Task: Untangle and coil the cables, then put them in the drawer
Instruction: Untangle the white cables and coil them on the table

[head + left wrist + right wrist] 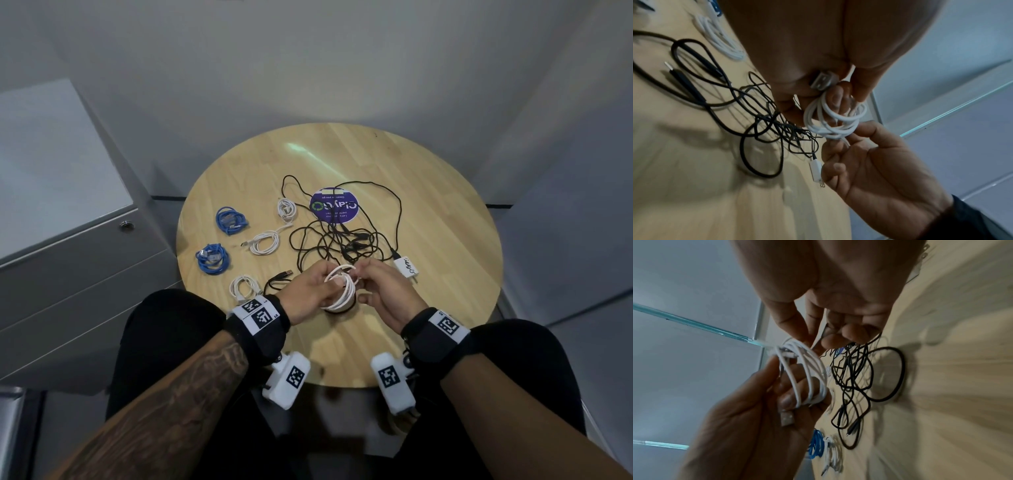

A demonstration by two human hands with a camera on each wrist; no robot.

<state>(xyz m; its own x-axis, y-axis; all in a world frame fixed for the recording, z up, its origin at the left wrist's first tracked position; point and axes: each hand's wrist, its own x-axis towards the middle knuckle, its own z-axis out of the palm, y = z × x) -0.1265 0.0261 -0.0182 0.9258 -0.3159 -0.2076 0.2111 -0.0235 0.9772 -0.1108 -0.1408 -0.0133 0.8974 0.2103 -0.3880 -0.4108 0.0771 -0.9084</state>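
Observation:
My left hand (317,289) holds a white cable coil (340,291) wound round its fingers, just above the round wooden table (445,291). Its USB plug (821,80) lies against the left palm. My right hand (376,286) pinches the cable's loose end (819,339) at the top of the coil (807,374). A tangle of black cables (342,236) lies just beyond both hands. Two blue coils (231,220) (212,258) and three white coils (287,209) (263,242) (243,286) rest on the table's left side.
A grey drawer cabinet (78,246) with a round lock (126,225) stands left of the table, drawers closed. A purple round sticker (334,205) sits mid-table. A white charger plug (406,268) lies right of my hands. A short black USB cable (279,279) lies near my left wrist.

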